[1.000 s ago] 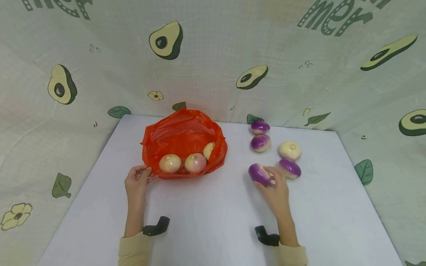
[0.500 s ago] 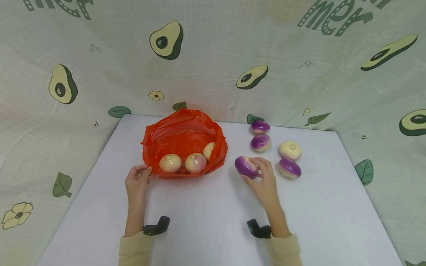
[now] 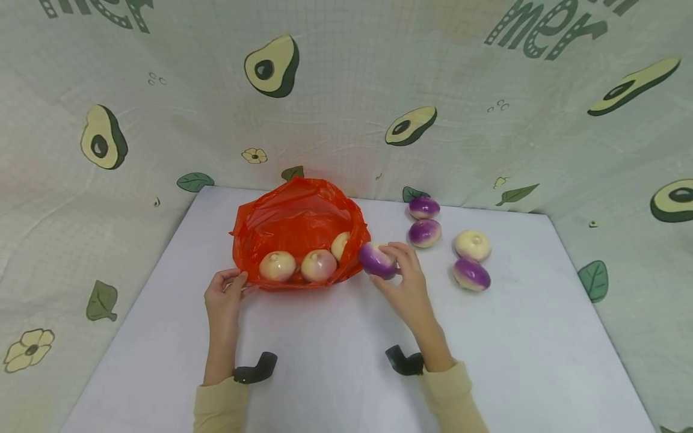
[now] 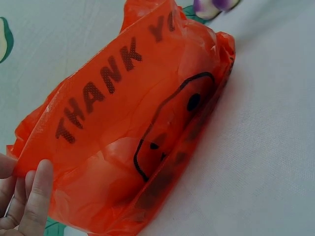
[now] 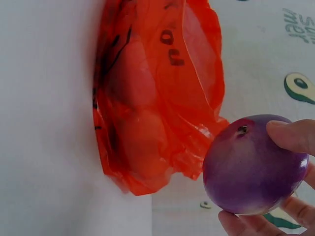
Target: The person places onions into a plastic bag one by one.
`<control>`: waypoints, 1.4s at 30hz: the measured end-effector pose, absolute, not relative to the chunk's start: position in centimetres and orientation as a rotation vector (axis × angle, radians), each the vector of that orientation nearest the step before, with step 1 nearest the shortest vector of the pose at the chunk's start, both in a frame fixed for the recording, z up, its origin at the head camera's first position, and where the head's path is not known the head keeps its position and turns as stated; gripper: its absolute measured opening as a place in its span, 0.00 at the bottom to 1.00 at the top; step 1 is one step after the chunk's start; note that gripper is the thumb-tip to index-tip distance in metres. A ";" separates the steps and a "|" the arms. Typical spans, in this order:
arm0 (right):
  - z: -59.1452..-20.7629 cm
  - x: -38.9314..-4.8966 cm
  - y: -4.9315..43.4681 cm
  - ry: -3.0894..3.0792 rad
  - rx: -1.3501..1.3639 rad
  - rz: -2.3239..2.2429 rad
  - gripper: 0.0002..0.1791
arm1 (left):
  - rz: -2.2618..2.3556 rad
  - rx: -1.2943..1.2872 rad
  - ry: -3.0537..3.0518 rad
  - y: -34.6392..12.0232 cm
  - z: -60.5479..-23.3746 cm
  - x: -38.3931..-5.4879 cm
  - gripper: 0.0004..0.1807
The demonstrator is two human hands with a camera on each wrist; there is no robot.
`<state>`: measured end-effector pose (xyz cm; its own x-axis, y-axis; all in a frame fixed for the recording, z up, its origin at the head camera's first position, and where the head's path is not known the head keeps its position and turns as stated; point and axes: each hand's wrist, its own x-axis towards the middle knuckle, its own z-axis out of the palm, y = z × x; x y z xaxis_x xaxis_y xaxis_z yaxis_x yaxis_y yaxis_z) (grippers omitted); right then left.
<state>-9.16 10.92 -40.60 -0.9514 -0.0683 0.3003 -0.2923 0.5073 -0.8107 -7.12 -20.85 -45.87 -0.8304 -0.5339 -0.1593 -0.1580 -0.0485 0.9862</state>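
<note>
My right hand (image 3: 403,282) grips a purple-and-white turnip (image 3: 376,262) beside the right edge of a red plastic bag (image 3: 298,231). In the right wrist view, the turnip (image 5: 253,167) sits between thumb and fingers, its small dark stem scar showing. My left hand (image 3: 224,294) pinches the bag's rim at its near left corner. Seen from the left wrist, the bag (image 4: 123,123) bears dark printed lettering beside the fingers of my left hand (image 4: 29,201). Inside the bag's open mouth lie a pale turnip (image 3: 277,266), a pinkish one (image 3: 318,265) and a third, partly hidden turnip (image 3: 339,245).
Toward the back right of the white table (image 3: 325,361) are two purple turnips, a far one (image 3: 424,208) and a nearer one (image 3: 425,233). A cream turnip (image 3: 472,245) and another purple turnip (image 3: 471,274) sit farther right. Behind stands a cloth (image 3: 335,78) printed with avocados.
My right hand has carried the turnip leftward and slightly away from me, from beside the other turnips to the bag's right edge. My left hand stays at the bag's corner.
</note>
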 end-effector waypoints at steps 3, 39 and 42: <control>-40.3 -9.3 10.2 -2.541 0.337 1.414 0.29 | -1.992 0.737 -1.922 -21.2 -46.6 -7.2 0.19; -39.0 -12.2 3.2 -2.975 0.737 1.146 0.30 | -1.926 0.783 -2.004 -20.6 -45.2 -6.9 0.19; -39.0 -12.6 2.8 -3.030 0.734 1.112 0.30 | -1.967 0.709 -1.950 -21.6 -47.5 -7.4 0.19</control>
